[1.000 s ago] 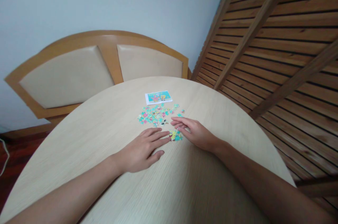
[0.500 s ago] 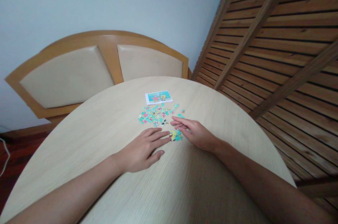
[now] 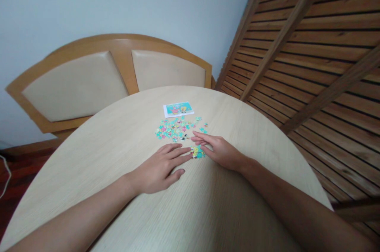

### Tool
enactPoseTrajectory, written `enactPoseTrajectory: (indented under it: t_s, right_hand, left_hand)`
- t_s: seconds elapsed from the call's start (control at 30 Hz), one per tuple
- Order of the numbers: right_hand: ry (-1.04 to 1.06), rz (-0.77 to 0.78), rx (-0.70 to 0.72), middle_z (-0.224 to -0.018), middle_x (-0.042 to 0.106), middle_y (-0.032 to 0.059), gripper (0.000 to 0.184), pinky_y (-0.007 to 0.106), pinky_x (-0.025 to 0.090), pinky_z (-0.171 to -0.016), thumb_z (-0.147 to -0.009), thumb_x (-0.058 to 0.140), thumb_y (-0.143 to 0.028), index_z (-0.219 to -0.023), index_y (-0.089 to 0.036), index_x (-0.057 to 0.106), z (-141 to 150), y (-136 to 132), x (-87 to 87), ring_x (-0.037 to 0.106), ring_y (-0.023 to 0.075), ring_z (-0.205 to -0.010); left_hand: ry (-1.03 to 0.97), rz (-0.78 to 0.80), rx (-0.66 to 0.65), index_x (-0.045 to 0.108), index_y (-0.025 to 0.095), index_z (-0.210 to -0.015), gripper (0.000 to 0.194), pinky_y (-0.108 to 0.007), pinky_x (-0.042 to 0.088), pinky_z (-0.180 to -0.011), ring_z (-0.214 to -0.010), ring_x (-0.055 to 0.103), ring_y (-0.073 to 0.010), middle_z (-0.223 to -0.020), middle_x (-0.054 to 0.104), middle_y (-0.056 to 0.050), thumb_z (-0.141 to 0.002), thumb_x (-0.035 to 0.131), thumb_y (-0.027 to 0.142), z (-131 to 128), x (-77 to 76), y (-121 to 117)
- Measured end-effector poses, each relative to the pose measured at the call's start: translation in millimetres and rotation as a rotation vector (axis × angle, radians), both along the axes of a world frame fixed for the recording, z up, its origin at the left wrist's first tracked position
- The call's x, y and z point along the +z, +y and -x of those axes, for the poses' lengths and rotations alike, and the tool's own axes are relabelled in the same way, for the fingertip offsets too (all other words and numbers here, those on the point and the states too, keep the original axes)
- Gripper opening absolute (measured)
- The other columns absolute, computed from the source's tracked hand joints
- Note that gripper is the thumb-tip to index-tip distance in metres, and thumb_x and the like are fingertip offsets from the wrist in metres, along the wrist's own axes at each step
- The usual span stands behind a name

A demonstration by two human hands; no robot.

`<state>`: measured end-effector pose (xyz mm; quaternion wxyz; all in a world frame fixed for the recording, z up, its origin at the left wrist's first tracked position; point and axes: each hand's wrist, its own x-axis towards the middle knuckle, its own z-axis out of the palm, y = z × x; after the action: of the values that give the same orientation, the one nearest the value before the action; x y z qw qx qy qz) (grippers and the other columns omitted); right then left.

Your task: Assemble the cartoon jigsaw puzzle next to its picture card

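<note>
My left hand (image 3: 162, 168) lies flat on the table, fingers spread, with its fingertips at the left edge of a small joined section of jigsaw puzzle (image 3: 198, 152) in yellow and teal. To the right of that section is my right hand (image 3: 218, 150), fingers stretched out to the left and thumb lowered near the section's edge. Nothing shows in its grasp. Loose jigsaw pieces (image 3: 173, 127) in teal, pink and yellow are scattered just beyond both hands. Behind them lies a picture sheet (image 3: 179, 109) with a pink and a yellow cartoon figure on teal.
Everything rests on a round pale wooden table (image 3: 124, 157). A bed headboard (image 3: 118, 44) with cream panels stands behind it against the wall. On the right rises a slatted wooden screen (image 3: 297, 46). A white cable (image 3: 6, 173) hangs at far left.
</note>
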<state>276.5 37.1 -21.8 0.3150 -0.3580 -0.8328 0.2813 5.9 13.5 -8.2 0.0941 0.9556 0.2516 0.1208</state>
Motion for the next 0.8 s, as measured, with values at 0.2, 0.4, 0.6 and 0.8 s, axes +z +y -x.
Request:
enactPoseTrajectory:
  t_s: [0.2,0.4,0.6,0.8]
  right_hand:
    - [-0.099,-0.168,-0.057,-0.113,0.075,0.0055,0.049,0.042,0.057,-0.098,-0.094,0.054,-0.013,-0.141,-0.025,0.057,-7,3,5.9,0.071,0.0206,-0.105]
    - [-0.185,-0.204,-0.043,-0.097,0.077,0.0039,0.032,0.042,0.055,-0.095,-0.094,0.058,-0.018,-0.124,-0.024,0.067,-16,4,14.3,0.07,0.0226,-0.101]
    - [-0.186,-0.224,-0.187,-0.102,0.077,0.0077,0.024,0.041,0.055,-0.091,-0.096,0.056,-0.022,-0.115,-0.022,0.071,-24,9,15.4,0.071,0.0227,-0.096]
    - [-0.207,-0.297,-0.235,-0.118,0.073,0.0108,0.03,0.05,0.051,-0.099,-0.1,0.049,-0.022,-0.122,-0.022,0.069,-30,19,6.5,0.064,0.0274,-0.112]
  left_hand:
    - [-0.003,0.01,-0.002,0.04,0.028,-0.155,0.053,-0.053,0.036,-0.118,-0.144,0.041,-0.0316,-0.159,0.045,-0.004,-0.103,0.049,0.031,0,0.5,0]
    - [-0.005,0.016,0.002,0.042,0.028,-0.154,0.052,-0.054,0.035,-0.118,-0.144,0.04,-0.0317,-0.158,0.046,-0.004,-0.103,0.05,0.031,0,0.0,0]
    - [-0.032,0.018,-0.004,0.04,0.03,-0.155,0.053,-0.053,0.036,-0.118,-0.144,0.041,-0.0307,-0.158,0.046,-0.004,-0.103,0.049,0.031,1,-1.4,0]
    - [-0.037,0.04,0.006,0.041,0.027,-0.153,0.051,-0.052,0.035,-0.119,-0.144,0.041,-0.0294,-0.157,0.047,-0.004,-0.103,0.05,0.029,1,-0.2,0]
